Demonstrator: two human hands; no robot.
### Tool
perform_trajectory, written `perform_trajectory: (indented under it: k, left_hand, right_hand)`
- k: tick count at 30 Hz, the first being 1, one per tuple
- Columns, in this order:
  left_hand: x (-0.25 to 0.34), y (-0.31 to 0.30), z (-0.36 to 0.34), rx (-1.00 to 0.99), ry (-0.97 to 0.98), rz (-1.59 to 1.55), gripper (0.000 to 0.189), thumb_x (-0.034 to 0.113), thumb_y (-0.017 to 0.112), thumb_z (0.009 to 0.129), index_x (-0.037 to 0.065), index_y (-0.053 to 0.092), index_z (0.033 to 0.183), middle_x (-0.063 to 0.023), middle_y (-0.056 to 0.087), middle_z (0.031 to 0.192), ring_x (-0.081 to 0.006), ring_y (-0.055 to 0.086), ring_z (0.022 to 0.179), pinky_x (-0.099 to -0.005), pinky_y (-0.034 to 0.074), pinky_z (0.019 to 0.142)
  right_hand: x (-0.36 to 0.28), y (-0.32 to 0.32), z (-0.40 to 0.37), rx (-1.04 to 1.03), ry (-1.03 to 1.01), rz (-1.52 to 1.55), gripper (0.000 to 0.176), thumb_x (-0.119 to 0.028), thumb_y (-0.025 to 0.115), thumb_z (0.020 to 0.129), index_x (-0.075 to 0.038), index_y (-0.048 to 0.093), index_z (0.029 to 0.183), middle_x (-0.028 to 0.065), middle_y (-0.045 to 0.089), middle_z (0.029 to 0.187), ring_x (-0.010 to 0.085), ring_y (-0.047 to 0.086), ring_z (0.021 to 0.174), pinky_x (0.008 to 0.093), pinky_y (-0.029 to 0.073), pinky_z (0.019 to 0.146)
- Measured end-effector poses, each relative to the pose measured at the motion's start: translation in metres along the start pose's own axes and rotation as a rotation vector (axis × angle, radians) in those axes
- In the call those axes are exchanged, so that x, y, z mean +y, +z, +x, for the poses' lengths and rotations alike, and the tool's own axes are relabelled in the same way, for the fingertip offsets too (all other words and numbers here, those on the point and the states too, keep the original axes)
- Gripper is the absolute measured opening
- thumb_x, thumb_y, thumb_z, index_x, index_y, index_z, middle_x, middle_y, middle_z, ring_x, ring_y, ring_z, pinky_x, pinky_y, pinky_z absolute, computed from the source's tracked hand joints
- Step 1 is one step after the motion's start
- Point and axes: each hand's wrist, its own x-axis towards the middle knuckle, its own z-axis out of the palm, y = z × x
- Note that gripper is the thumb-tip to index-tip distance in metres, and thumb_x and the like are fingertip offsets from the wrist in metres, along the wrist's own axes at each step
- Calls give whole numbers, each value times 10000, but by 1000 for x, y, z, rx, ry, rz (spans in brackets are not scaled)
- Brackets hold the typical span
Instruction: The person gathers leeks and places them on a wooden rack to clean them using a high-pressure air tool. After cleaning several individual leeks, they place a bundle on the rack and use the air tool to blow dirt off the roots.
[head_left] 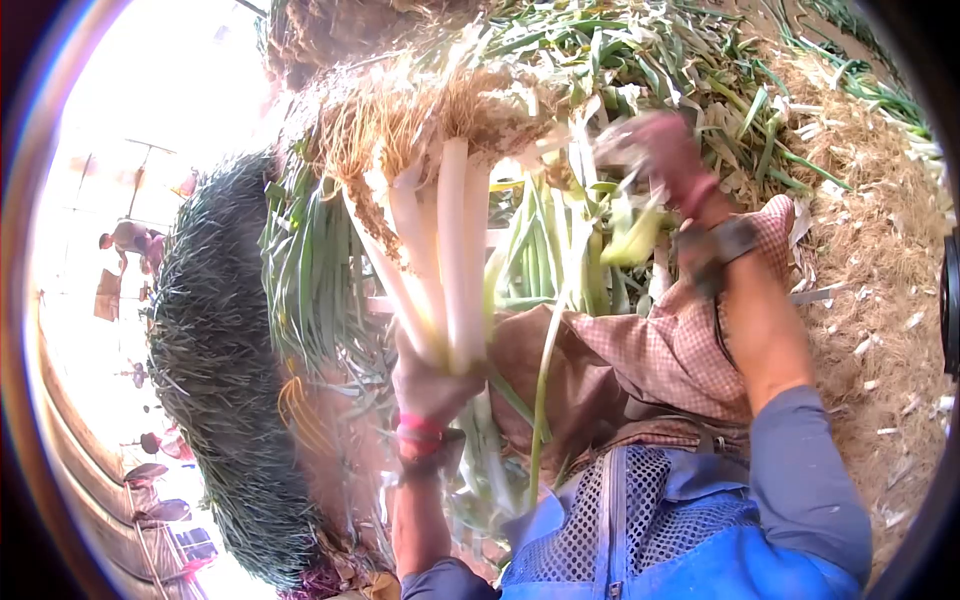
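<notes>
My gloved left hand point(432, 385) is wrapped around a bunch of leeks point(455, 235). Their white stalks stand up from the fist, with the tangled roots point(390, 115) on top. Green leaves trail below that hand over my lap. To the right, my gloved right hand point(672, 160) is smeared by motion, so its fingers do not show clearly. A pale yellow-green leaf piece point(635, 238) blurs just below it. More leek leaves point(545, 240) lie behind the held bunch, between my two hands.
A large heap of trimmed leaves point(650, 60) spreads ahead of me. On the left stands a long stack of dark green leek tops point(225, 360). Dry root trimmings point(860, 290) cover the ground at right. Another person point(132, 240) is in the far left background.
</notes>
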Motion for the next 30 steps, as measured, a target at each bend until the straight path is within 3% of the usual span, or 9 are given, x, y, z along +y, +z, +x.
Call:
perform_trajectory:
  k: [1, 3, 4, 6, 7, 8, 14, 20, 30]
  left_hand:
    - [-4, -1, -2, 18, 6, -11, 924, 24, 917, 704, 30, 379, 1456, -115, 644, 1219, -205, 689, 1036, -359, 632, 863]
    - [-5, -3, -3, 26, 1, 9, 916, 22, 915, 698, 25, 389, 1448, -116, 644, 1219, -206, 689, 1037, -356, 632, 866]
    - [-5, -4, -2, 34, -1, 29, 908, 20, 913, 691, 20, 400, 1441, -116, 643, 1218, -207, 688, 1039, -352, 632, 870]
    - [-11, 1, 0, 34, 71, -3, 886, 76, 934, 686, 8, 441, 1418, -123, 693, 1176, -233, 729, 1001, -366, 651, 852]
    - [-14, 3, 1, 18, 109, 62, 866, 134, 946, 688, 18, 472, 1403, -127, 718, 1153, -236, 743, 976, -367, 652, 830]
    - [-15, 3, 1, 26, 141, 138, 849, 192, 958, 691, 27, 504, 1389, -132, 744, 1130, -239, 758, 950, -368, 652, 809]
    - [3, -8, -3, 44, 295, 296, 920, 329, 929, 714, 68, 513, 1492, -165, 730, 1214, -312, 749, 1056, -406, 593, 946]
    - [3, -27, -8, -100, 63, 157, 999, 303, 924, 698, 65, 454, 1547, -170, 698, 1283, -292, 701, 1188, -399, 538, 1047]
    - [-16, -27, -19, 67, 188, 275, 977, 225, 861, 619, 67, 498, 1512, -226, 657, 1348, -413, 653, 1232, -469, 540, 1039]
  right_hand:
    - [10, -37, 0, 234, 590, 597, 201, -183, 577, 1059, -81, 749, 1043, 105, 761, 1042, 193, 746, 790, 329, 656, 682]
    - [46, -104, 7, 222, 655, 277, 244, -219, 539, 1085, -68, 718, 1155, 94, 763, 1051, 158, 751, 799, 307, 651, 620]
    - [28, -111, 15, 225, 533, 661, 296, -211, 599, 1054, -86, 675, 1311, 120, 727, 1240, 158, 747, 913, 303, 660, 734]
    - [-10, -87, 29, 23, 170, 522, 578, -228, 732, 972, -119, 554, 1511, 148, 608, 1466, 224, 678, 1204, 404, 622, 971]
    - [-20, -66, 35, -112, 188, 600, 701, -141, 826, 890, -90, 528, 1522, 111, 694, 1312, 168, 715, 1123, 291, 612, 874]
    - [-17, -33, 40, 5, -111, 337, 826, -172, 878, 826, -78, 497, 1553, 148, 659, 1376, 278, 652, 1268, 372, 557, 1025]
    - [-103, 67, 44, -399, 36, 418, 772, -184, 853, 841, -72, 513, 1526, 160, 659, 1367, 301, 652, 1250, 385, 552, 1023]
    - [-117, 98, 38, -495, 42, 410, 720, -196, 827, 856, -66, 529, 1499, 172, 658, 1358, 323, 652, 1233, 399, 547, 1021]
    - [-14, -24, 94, -238, 268, 47, 637, -216, 785, 880, -56, 557, 1453, 193, 658, 1343, 361, 651, 1203, 421, 538, 1017]
